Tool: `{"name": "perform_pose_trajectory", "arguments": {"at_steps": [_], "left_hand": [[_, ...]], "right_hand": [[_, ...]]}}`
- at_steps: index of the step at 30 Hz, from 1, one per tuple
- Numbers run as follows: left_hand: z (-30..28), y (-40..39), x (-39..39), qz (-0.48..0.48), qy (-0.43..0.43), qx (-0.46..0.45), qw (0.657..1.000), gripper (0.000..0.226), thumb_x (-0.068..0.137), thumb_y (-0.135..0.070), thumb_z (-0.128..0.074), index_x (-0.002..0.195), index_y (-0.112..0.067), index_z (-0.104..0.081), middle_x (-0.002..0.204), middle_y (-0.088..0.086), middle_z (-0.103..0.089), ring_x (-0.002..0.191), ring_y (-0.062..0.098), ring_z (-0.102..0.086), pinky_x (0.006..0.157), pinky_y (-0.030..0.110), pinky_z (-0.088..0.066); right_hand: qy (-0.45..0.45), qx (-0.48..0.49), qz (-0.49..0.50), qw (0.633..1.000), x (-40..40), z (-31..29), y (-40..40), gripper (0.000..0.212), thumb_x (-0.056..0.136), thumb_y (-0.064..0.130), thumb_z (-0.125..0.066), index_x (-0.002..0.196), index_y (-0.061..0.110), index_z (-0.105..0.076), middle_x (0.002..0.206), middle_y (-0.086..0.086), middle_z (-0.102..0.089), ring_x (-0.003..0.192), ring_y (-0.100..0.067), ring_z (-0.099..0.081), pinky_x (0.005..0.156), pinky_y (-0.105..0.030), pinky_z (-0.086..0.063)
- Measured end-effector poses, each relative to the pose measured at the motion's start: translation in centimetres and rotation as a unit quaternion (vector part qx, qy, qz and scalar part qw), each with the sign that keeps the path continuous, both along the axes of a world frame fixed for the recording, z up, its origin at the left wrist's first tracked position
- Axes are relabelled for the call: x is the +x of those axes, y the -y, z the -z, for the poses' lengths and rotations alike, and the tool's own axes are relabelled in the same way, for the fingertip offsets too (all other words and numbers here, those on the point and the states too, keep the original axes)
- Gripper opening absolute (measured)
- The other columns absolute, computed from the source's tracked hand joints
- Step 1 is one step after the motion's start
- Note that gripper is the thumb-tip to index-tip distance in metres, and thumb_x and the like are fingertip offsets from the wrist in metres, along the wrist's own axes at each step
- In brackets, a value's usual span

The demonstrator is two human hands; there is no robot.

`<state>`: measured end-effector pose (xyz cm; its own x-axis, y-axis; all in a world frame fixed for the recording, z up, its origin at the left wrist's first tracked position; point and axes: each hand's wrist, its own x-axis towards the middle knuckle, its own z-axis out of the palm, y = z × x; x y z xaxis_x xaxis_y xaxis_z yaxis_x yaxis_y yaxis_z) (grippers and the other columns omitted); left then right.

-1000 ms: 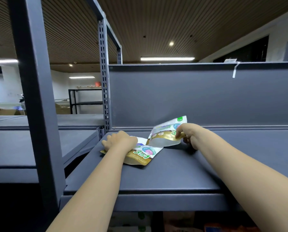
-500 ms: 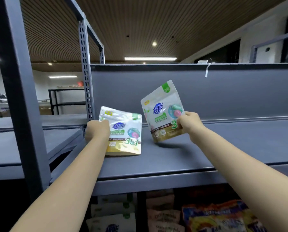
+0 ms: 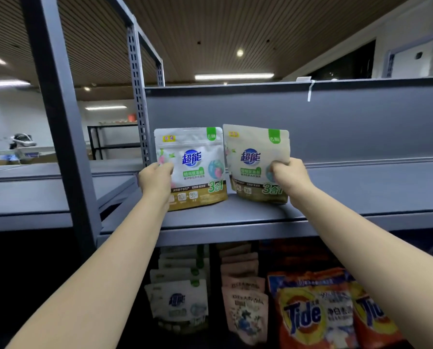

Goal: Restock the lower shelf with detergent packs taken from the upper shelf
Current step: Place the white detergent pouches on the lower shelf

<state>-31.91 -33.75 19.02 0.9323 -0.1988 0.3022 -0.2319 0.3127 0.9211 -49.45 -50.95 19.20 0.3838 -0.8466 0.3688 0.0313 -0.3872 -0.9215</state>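
Two white-and-gold detergent packs with a blue logo are held upright side by side above the grey upper shelf [image 3: 235, 220]. My left hand [image 3: 156, 178] grips the left pack [image 3: 195, 167] by its left edge. My right hand [image 3: 289, 176] grips the right pack [image 3: 253, 159] by its right edge. Both packs face me, their bottoms near the shelf surface. On the lower shelf, a row of the same white packs [image 3: 177, 301] stands one behind another.
Beside that row stand pink pouches [image 3: 244, 311] and orange Tide bags [image 3: 313, 316]. A grey upright post [image 3: 59, 137] rises at the left, a perforated post [image 3: 137, 109] behind it. The shelf's grey back panel [image 3: 348, 122] closes the far side.
Both packs were lifted from lying on the upper shelf, raised upright and brought together facing me. The view has tilted down, showing more of the lower shelf.
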Motion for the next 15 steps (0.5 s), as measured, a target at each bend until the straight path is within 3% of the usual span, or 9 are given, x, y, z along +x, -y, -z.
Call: {"name": "perform_pose_trajectory", "arguments": {"at_steps": [2, 5, 7, 8, 10, 12, 15], "left_hand": [[-0.2, -0.5, -1.2, 0.005, -0.032, -0.008, 0.999, 0.011, 0.075, -0.007, -0.06, 0.07, -0.012, -0.052, 0.078, 0.005, -0.053, 0.069, 0.021, -0.045, 0.06, 0.031, -0.037], [0.0, -1.4, -3.0, 0.005, -0.045, -0.068, 0.997, 0.008, 0.083, -0.008, -0.058, 0.087, -0.012, -0.064, 0.092, 0.001, -0.06, 0.064, 0.016, -0.051, 0.056, 0.026, -0.04], [0.4, -2.0, -3.8, -0.019, -0.049, -0.115, 0.992, 0.021, 0.086, -0.008, -0.054, 0.103, -0.006, -0.066, 0.079, 0.0, -0.055, 0.056, 0.011, -0.046, 0.049, 0.021, -0.037], [0.6, -2.4, -4.1, -0.027, -0.053, -0.141, 0.988, 0.019, 0.087, -0.008, -0.053, 0.101, -0.008, -0.066, 0.074, -0.002, -0.052, 0.052, 0.009, -0.045, 0.047, 0.018, -0.036], [0.9, -3.5, -4.7, -0.047, -0.061, -0.182, 0.98, 0.015, 0.088, -0.009, -0.052, 0.076, -0.017, -0.057, 0.066, -0.004, -0.052, 0.045, 0.004, -0.049, 0.044, 0.017, -0.039], [1.3, -4.7, -5.3, -0.076, -0.067, -0.195, 0.976, 0.022, 0.089, -0.013, -0.053, 0.067, -0.02, -0.05, 0.066, -0.005, -0.058, 0.054, 0.007, -0.058, 0.052, 0.024, -0.049], [2.8, -6.2, -5.7, -0.081, -0.074, -0.196, 0.974, 0.021, 0.092, -0.024, -0.054, 0.072, -0.02, -0.061, 0.083, -0.001, -0.071, 0.082, 0.02, -0.068, 0.081, 0.041, -0.057]], "right_hand": [[0.03, 0.006, 0.028, 0.999, -0.8, 0.3, -0.6, 0.018, 0.086, 0.016, -0.045, 0.076, 0.012, -0.06, 0.091, -0.009, -0.064, 0.088, -0.027, -0.057, 0.082, -0.043, -0.051], [0.065, -0.006, 0.086, 0.994, -2.3, 0.7, -1.5, 0.022, 0.086, 0.022, -0.044, 0.069, 0.014, -0.055, 0.076, 0.002, -0.059, 0.079, -0.025, -0.055, 0.071, -0.037, -0.046], [0.097, -0.009, 0.118, 0.988, -3.3, 0.9, -2.1, 0.025, 0.087, 0.024, -0.044, 0.065, 0.018, -0.054, 0.07, 0.007, -0.056, 0.071, -0.019, -0.053, 0.063, -0.029, -0.041], [0.114, -0.012, 0.13, 0.985, -3.7, 1.0, -2.4, 0.026, 0.088, 0.024, -0.044, 0.064, 0.019, -0.054, 0.068, 0.009, -0.056, 0.067, -0.015, -0.053, 0.058, -0.026, -0.039], [0.153, -0.02, 0.147, 0.977, -4.7, 1.2, -3.2, 0.031, 0.089, 0.022, -0.045, 0.059, 0.018, -0.051, 0.062, 0.011, -0.054, 0.06, -0.007, -0.049, 0.05, -0.024, -0.035], [0.192, -0.019, 0.131, 0.973, -5.5, 1.8, -4.0, 0.033, 0.086, 0.017, -0.046, 0.053, 0.017, -0.048, 0.056, 0.01, -0.052, 0.055, -0.008, -0.046, 0.046, -0.023, -0.034], [0.21, -0.016, 0.052, 0.976, -6.4, 3.8, -5.3, 0.027, 0.079, 0.015, -0.043, 0.052, 0.019, -0.043, 0.054, 0.006, -0.049, 0.054, -0.012, -0.043, 0.049, -0.023, -0.034]]}}
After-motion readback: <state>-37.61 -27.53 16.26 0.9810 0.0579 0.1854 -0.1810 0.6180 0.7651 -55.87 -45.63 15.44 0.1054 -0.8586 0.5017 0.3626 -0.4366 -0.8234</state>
